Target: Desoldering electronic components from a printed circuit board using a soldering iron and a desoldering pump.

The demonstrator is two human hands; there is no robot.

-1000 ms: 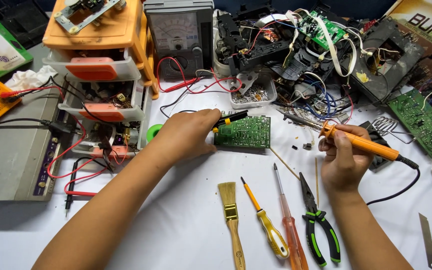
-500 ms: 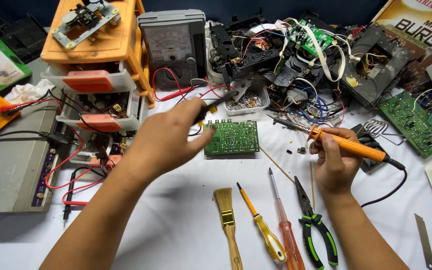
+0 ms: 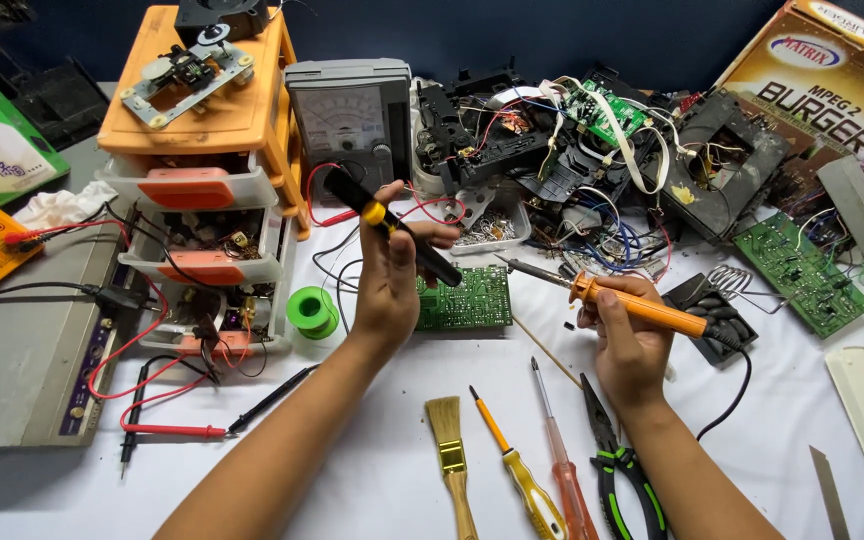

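Lifted off the circuit board (image 3: pixel 464 298), left hand (image 3: pixel 390 270) grips a black tool (image 3: pixel 394 228), seemingly desoldering pump; right hand (image 3: pixel 630 335) grips soldering iron (image 3: pixel 632 306).

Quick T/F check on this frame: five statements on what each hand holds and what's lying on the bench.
1. The left hand holds a black pen-shaped tool with a yellow band. True.
2. The right hand holds a green-handled pair of pliers. False: it holds an orange-handled soldering iron; the black-and-green pliers lie on the white table.
3. The green circuit board lies flat on the table between the hands. True.
4. The wooden-handled flat brush is in the orange drawer unit. False: it lies on the table near the front edge.
5. The soldering iron's tip touches the circuit board. False: it is held above the table, apart from the board.
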